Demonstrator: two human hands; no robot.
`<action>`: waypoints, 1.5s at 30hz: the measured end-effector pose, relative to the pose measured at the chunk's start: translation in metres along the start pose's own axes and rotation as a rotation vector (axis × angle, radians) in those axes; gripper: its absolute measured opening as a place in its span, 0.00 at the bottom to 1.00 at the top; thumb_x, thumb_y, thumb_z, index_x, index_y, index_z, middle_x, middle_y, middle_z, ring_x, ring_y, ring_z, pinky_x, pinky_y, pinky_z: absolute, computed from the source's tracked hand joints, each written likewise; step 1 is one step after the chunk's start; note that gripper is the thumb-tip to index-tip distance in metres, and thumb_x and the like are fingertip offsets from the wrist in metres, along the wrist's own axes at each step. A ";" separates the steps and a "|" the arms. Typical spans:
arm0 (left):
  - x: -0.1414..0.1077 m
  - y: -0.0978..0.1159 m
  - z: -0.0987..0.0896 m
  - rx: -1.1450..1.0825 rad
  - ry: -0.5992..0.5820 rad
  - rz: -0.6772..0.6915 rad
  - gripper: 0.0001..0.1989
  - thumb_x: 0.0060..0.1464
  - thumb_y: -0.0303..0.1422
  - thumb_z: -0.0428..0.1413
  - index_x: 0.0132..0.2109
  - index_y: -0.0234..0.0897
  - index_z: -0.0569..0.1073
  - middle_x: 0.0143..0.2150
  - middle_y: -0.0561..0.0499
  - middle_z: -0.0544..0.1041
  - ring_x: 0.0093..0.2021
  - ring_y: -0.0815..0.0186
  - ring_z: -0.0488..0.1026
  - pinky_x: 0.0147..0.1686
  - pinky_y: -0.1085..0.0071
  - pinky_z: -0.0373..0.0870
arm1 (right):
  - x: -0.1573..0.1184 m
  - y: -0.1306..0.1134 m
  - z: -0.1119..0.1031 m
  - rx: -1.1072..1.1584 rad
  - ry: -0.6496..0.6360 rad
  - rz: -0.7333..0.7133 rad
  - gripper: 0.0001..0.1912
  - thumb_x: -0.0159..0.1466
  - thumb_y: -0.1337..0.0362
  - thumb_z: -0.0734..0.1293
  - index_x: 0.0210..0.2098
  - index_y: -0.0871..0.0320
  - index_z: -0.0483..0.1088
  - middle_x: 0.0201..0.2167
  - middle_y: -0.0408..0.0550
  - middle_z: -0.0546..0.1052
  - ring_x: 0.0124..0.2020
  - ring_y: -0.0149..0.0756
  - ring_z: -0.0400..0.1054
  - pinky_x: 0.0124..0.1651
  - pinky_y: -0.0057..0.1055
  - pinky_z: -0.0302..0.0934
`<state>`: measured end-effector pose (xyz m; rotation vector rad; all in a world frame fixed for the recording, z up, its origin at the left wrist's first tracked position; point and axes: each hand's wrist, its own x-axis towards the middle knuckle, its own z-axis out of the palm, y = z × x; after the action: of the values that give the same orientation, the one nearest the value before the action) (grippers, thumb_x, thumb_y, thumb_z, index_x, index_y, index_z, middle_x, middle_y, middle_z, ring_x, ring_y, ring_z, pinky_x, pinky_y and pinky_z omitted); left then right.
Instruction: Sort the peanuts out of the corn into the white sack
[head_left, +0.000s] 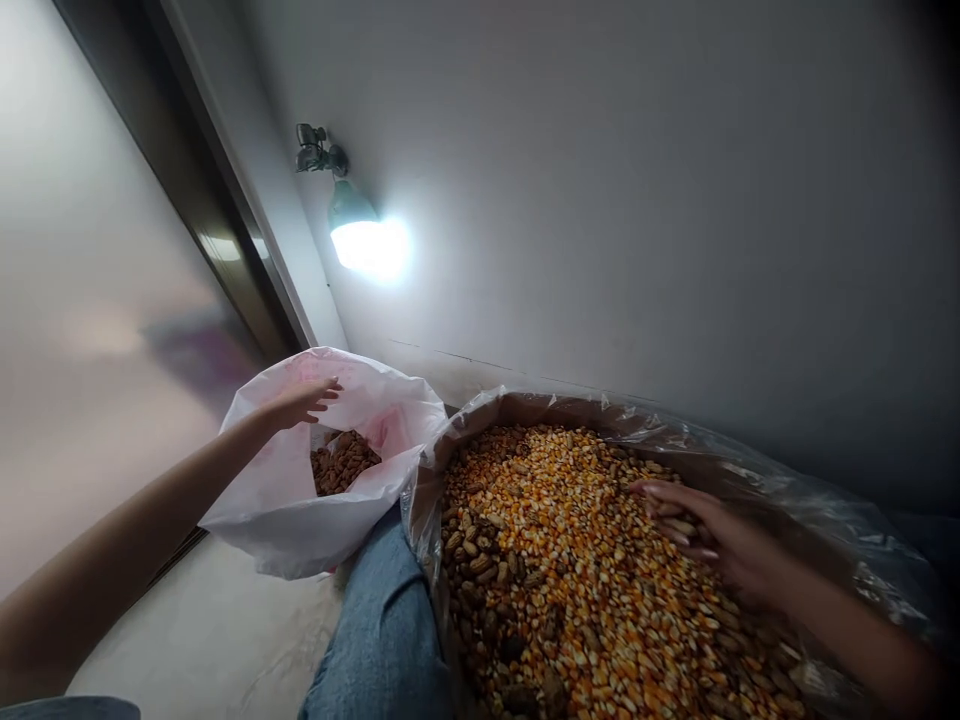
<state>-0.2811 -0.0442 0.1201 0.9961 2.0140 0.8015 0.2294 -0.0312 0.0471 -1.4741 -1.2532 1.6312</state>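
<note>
My left hand (306, 403) hangs over the mouth of a white plastic sack (315, 535), its fingers stretched out and apart, with nothing in them. Inside that sack lie reddish-brown, nut-like pieces (345, 460). To the right, a large sack lined with clear plastic (660, 425) holds loose yellow-orange corn kernels (585, 540) and unshelled peanuts (476, 550), which cluster at its left side. My right hand (690, 525) is low over the corn at the right, fingers curled inward. Whatever they enclose is hard to tell from the fingers.
A lit bulb lamp (360, 230) is fixed on the grey wall (600, 200) behind the sacks. At the left stands a pale, glossy panel (90, 260) with a dark frame. My jeans-clad leg (390, 620) is between the two sacks, above a light floor (210, 630).
</note>
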 end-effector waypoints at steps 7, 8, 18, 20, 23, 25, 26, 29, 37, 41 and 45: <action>0.003 0.007 0.010 -0.251 0.194 0.173 0.15 0.45 0.41 0.48 0.39 0.38 0.68 0.49 0.46 0.67 0.47 0.61 0.65 0.37 0.67 0.65 | 0.026 -0.098 0.172 0.314 -0.345 0.155 0.10 0.60 0.60 0.54 0.34 0.60 0.59 0.23 0.45 0.66 0.20 0.24 0.62 0.20 0.20 0.60; 0.001 0.013 0.012 -0.290 0.233 0.224 0.15 0.45 0.40 0.48 0.39 0.38 0.68 0.48 0.46 0.68 0.46 0.62 0.66 0.37 0.67 0.65 | 0.026 -0.109 0.199 0.293 -0.419 0.109 0.14 0.60 0.56 0.53 0.38 0.61 0.58 0.26 0.46 0.67 0.25 0.26 0.64 0.27 0.23 0.63; -0.036 0.055 0.061 -0.236 0.134 0.677 0.13 0.46 0.38 0.48 0.37 0.36 0.68 0.36 0.50 0.72 0.39 0.65 0.68 0.36 0.69 0.65 | 0.020 -0.103 0.174 0.325 -0.460 -0.102 0.33 0.56 0.47 0.57 0.56 0.54 0.46 0.59 0.53 0.48 0.52 0.39 0.56 0.49 0.34 0.58; -0.039 0.054 0.081 -0.143 -0.009 0.689 0.15 0.48 0.40 0.47 0.40 0.35 0.67 0.36 0.49 0.72 0.38 0.65 0.69 0.36 0.69 0.65 | 0.019 -0.085 0.132 0.348 -0.362 -0.080 0.26 0.59 0.51 0.55 0.52 0.61 0.55 0.53 0.57 0.59 0.46 0.36 0.63 0.48 0.31 0.60; -0.041 0.049 0.113 0.072 -0.198 0.748 0.16 0.50 0.40 0.45 0.43 0.35 0.65 0.37 0.48 0.71 0.37 0.67 0.69 0.35 0.70 0.65 | 0.016 -0.052 0.080 0.299 -0.253 -0.019 0.16 0.59 0.58 0.57 0.42 0.62 0.63 0.43 0.55 0.69 0.40 0.33 0.67 0.45 0.29 0.62; -0.043 0.044 0.133 0.296 -0.293 0.824 0.16 0.53 0.38 0.43 0.45 0.36 0.64 0.38 0.48 0.71 0.36 0.68 0.69 0.35 0.71 0.65 | 0.012 -0.027 0.055 0.264 -0.187 0.017 0.12 0.57 0.61 0.60 0.38 0.61 0.65 0.39 0.53 0.70 0.36 0.32 0.68 0.42 0.29 0.64; -0.045 0.040 0.143 0.443 -0.333 0.874 0.15 0.53 0.37 0.42 0.46 0.36 0.63 0.40 0.48 0.71 0.36 0.68 0.68 0.36 0.71 0.65 | 0.010 -0.016 0.047 0.255 -0.165 0.029 0.11 0.57 0.62 0.61 0.38 0.60 0.65 0.38 0.52 0.71 0.35 0.32 0.69 0.41 0.29 0.64; -0.053 0.024 0.170 0.842 -0.435 0.995 0.13 0.50 0.30 0.47 0.44 0.36 0.65 0.41 0.46 0.70 0.38 0.66 0.68 0.38 0.70 0.64 | 0.005 0.010 0.034 0.220 -0.149 0.060 0.11 0.56 0.60 0.62 0.37 0.59 0.66 0.36 0.51 0.71 0.32 0.31 0.69 0.37 0.28 0.65; -0.054 -0.003 0.196 1.327 -0.321 1.170 0.08 0.50 0.23 0.45 0.32 0.33 0.68 0.32 0.44 0.71 0.33 0.63 0.68 0.36 0.67 0.61 | -0.007 0.016 0.057 -0.234 -0.278 -0.043 0.13 0.55 0.57 0.61 0.34 0.59 0.66 0.32 0.49 0.70 0.28 0.30 0.65 0.29 0.27 0.61; -0.049 -0.002 0.198 1.352 -0.341 1.187 0.08 0.50 0.24 0.46 0.34 0.34 0.69 0.34 0.44 0.72 0.34 0.63 0.68 0.36 0.66 0.61 | -0.021 0.016 0.078 -0.660 -0.381 -0.375 0.10 0.56 0.59 0.60 0.33 0.56 0.68 0.32 0.47 0.72 0.32 0.35 0.64 0.34 0.30 0.57; -0.053 0.001 0.200 1.335 -0.389 1.124 0.08 0.50 0.24 0.44 0.33 0.34 0.68 0.35 0.44 0.72 0.36 0.62 0.68 0.38 0.66 0.60 | -0.033 0.016 0.096 -0.915 -0.447 -0.564 0.09 0.56 0.63 0.59 0.34 0.55 0.69 0.32 0.46 0.72 0.34 0.35 0.64 0.36 0.30 0.56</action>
<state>-0.0936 -0.0479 0.0322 2.8391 1.3339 -0.4630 0.1462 -0.0904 0.0399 -1.0147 -2.6142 1.0401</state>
